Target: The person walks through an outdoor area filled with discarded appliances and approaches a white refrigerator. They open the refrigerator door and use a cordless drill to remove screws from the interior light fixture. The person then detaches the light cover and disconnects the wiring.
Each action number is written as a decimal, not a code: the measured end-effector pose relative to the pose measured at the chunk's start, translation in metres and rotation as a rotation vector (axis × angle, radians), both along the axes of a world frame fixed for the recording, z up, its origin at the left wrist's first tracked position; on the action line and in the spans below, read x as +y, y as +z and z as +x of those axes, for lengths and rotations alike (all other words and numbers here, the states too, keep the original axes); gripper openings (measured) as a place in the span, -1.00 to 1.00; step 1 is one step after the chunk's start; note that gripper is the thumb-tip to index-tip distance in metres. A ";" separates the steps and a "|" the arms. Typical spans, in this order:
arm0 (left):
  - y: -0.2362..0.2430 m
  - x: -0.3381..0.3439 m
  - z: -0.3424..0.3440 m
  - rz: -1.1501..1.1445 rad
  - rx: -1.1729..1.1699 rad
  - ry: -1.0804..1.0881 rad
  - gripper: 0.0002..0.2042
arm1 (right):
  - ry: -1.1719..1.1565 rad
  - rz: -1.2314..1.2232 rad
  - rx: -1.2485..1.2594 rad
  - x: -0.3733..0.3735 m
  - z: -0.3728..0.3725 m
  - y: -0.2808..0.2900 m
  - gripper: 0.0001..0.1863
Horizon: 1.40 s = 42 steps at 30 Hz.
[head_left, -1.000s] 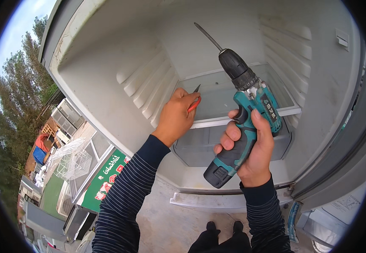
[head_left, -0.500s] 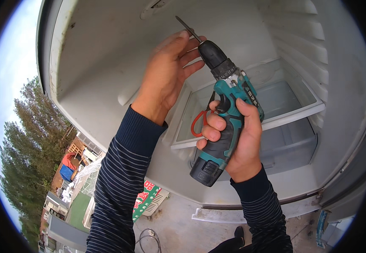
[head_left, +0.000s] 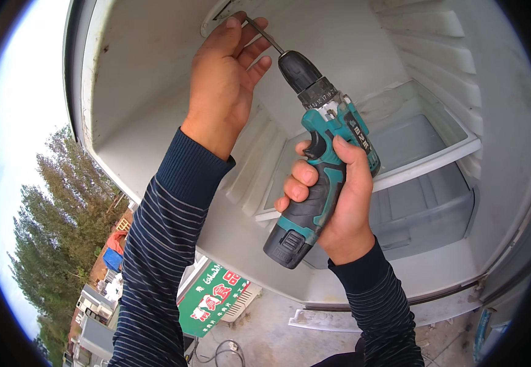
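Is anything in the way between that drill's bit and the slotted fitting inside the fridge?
From this view, the left hand is: it is beside the tip of the bit and partly covers the slotted fitting. Whether the tip touches anything is unclear. The right hand grips the drill.

Drill [head_left: 333, 144] bfr shelf [head_left: 426, 164], drawer [head_left: 421, 205] blw, sign [head_left: 211, 301] L

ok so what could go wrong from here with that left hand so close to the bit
The left hand is right by the bit, so if it spins it could scrape or pinch the skin. The right hand wraps the drill with a finger near the trigger, so an accidental squeeze is possible. And if the drill slipped free, it might knock the shelf.
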<state>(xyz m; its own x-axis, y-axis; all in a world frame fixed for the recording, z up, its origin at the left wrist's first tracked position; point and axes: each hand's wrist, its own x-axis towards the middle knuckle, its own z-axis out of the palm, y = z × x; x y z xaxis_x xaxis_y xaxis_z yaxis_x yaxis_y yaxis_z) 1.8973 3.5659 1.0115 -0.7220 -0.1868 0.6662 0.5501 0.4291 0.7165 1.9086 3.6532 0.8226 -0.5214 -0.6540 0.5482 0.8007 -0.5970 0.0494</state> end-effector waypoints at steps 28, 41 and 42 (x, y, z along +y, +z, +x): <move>0.012 0.012 0.003 0.019 -0.241 0.003 -0.68 | 0.015 -0.165 0.065 -0.030 -0.027 0.029 -0.57; 0.024 0.005 0.002 0.158 -0.155 -0.046 -0.74 | 0.214 -0.262 0.103 -0.040 -0.036 0.028 -0.80; 0.022 0.004 0.003 0.169 -0.159 -0.064 -0.75 | 0.225 -0.253 0.094 -0.039 -0.036 0.027 -0.81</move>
